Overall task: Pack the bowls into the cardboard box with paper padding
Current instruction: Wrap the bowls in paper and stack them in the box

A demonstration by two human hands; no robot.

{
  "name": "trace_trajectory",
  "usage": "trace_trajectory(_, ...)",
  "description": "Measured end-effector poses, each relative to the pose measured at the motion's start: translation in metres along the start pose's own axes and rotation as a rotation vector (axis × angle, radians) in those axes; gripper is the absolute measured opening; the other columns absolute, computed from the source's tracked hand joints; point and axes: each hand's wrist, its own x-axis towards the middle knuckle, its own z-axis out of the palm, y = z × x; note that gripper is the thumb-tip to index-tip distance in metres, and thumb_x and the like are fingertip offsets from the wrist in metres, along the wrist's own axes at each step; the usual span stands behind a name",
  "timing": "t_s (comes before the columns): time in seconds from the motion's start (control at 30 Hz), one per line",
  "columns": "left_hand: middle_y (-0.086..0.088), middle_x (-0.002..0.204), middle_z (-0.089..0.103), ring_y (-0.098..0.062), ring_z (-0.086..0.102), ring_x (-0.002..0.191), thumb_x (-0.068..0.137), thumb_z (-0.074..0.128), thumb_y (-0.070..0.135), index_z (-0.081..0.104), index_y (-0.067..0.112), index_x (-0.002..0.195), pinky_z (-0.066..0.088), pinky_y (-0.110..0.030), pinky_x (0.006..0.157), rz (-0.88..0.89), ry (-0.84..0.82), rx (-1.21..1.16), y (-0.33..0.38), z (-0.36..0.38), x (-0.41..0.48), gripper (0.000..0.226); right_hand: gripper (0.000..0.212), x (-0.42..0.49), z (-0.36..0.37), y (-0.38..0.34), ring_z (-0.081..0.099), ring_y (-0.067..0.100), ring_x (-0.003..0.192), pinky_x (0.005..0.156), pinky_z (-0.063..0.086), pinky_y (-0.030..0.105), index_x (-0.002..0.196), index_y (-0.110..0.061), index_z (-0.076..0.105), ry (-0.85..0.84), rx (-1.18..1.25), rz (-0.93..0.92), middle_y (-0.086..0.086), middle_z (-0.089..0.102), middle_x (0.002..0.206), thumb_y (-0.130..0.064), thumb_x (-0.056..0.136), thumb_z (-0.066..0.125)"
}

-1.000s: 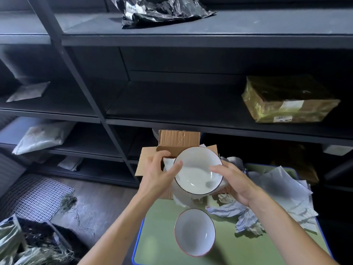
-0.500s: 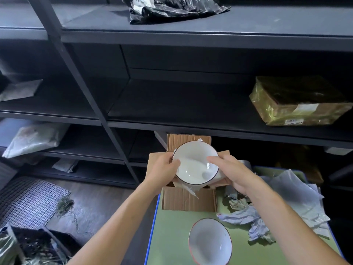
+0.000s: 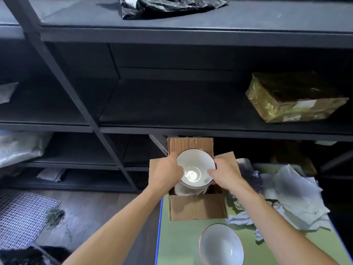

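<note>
left hand (image 3: pixel 165 175) grips bowl (image 3: pixel 195 163) rim | right hand (image 3: pixel 226 175) grips opposite rim | bowl over open cardboard box (image 3: pixel 197 209)

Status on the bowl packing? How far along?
Done: the cardboard box is open with white paper inside. In hand: the left hand and right hand hold the dark-rimmed bowl at the box opening, over that paper; whether it is seated I cannot tell. Left: the red-rimmed bowl sits on the table, and loose paper lies beside the box.
</note>
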Motion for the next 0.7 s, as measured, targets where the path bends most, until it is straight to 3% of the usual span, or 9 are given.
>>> trace_trajectory(0.07, 0.003, 0.059, 0.053, -0.013, 0.045, 0.050, 0.080, 0.045, 0.010, 0.044, 0.019, 0.092, 0.040, -0.032, 0.055, 0.040, 0.028, 0.113, 0.000, 0.002, 0.001, 0.015, 0.023, 0.002, 0.006, -0.003, 0.055, 0.020, 0.082, 0.055, 0.041, 0.024, 0.113, -0.017, 0.055, 0.034, -0.112, -0.011, 0.003, 0.064, 0.102, -0.013, 0.091, 0.052)
trace_trajectory(0.17, 0.004, 0.061, 0.046, -0.012, 0.040, 0.050, 0.081, 0.044, 0.007, 0.043, 0.017, 0.087, 0.028, -0.029, 0.048, 0.073, 0.003, 0.249, 0.000, 0.000, 0.004, 0.012, 0.031, 0.009, 0.021, -0.005, 0.060, 0.030, 0.093, 0.073, 0.054, 0.037, 0.118, -0.014, 0.050, 0.035, -0.162, 0.010, 0.009, 0.063, 0.108, -0.005, 0.088, 0.047)
trace_trajectory(0.27, 0.003, 0.069, 0.050, -0.012, 0.038, 0.051, 0.082, 0.046, 0.003, 0.045, 0.015, 0.086, 0.025, -0.027, 0.046, 0.114, -0.033, 0.316, 0.003, -0.006, 0.003, 0.013, 0.029, 0.017, 0.031, -0.004, 0.058, 0.031, 0.087, 0.064, 0.046, 0.035, 0.117, -0.009, 0.050, -0.008, -0.195, 0.040, 0.011, 0.061, 0.102, -0.003, 0.089, 0.044)
trace_trajectory(0.33, -0.002, 0.082, 0.059, -0.013, 0.044, 0.056, 0.086, 0.045, -0.001, 0.047, 0.013, 0.092, 0.022, -0.025, 0.045, 0.151, -0.055, 0.359, 0.007, -0.007, 0.000, 0.016, 0.028, 0.020, 0.035, -0.003, 0.060, 0.031, 0.089, 0.065, 0.045, 0.034, 0.118, -0.006, 0.051, -0.018, -0.203, 0.056, 0.014, 0.064, 0.108, -0.004, 0.091, 0.045)
trace_trajectory(0.43, -0.005, 0.103, 0.068, -0.020, 0.066, 0.084, 0.095, 0.047, 0.002, 0.055, 0.009, 0.115, 0.036, -0.023, 0.054, 0.188, -0.083, 0.392, 0.012, -0.001, -0.001, 0.022, 0.031, 0.024, 0.042, -0.002, 0.062, 0.033, 0.098, 0.069, 0.047, 0.033, 0.123, -0.004, 0.050, -0.032, -0.219, 0.097, 0.016, 0.063, 0.117, -0.004, 0.093, 0.045)
trace_trajectory(0.5, -0.007, 0.113, 0.068, -0.022, 0.068, 0.098, 0.098, 0.048, 0.005, 0.054, 0.008, 0.123, 0.041, -0.024, 0.063, 0.188, -0.113, 0.418, 0.014, 0.002, -0.001, 0.026, 0.034, 0.025, 0.049, 0.000, 0.062, 0.034, 0.102, 0.070, 0.046, 0.032, 0.127, -0.003, 0.048, -0.026, -0.240, 0.114, 0.018, 0.062, 0.119, -0.004, 0.093, 0.046)
trace_trajectory(0.7, -0.009, 0.120, 0.065, -0.022, 0.066, 0.106, 0.097, 0.053, 0.004, 0.052, 0.004, 0.128, 0.051, -0.025, 0.078, 0.218, -0.125, 0.480, 0.012, 0.018, 0.013, 0.031, 0.036, 0.025, 0.057, -0.002, 0.055, 0.035, 0.118, 0.085, 0.041, 0.034, 0.134, 0.001, 0.042, 0.010, -0.348, 0.091, 0.022, 0.055, 0.130, -0.007, 0.099, 0.043)
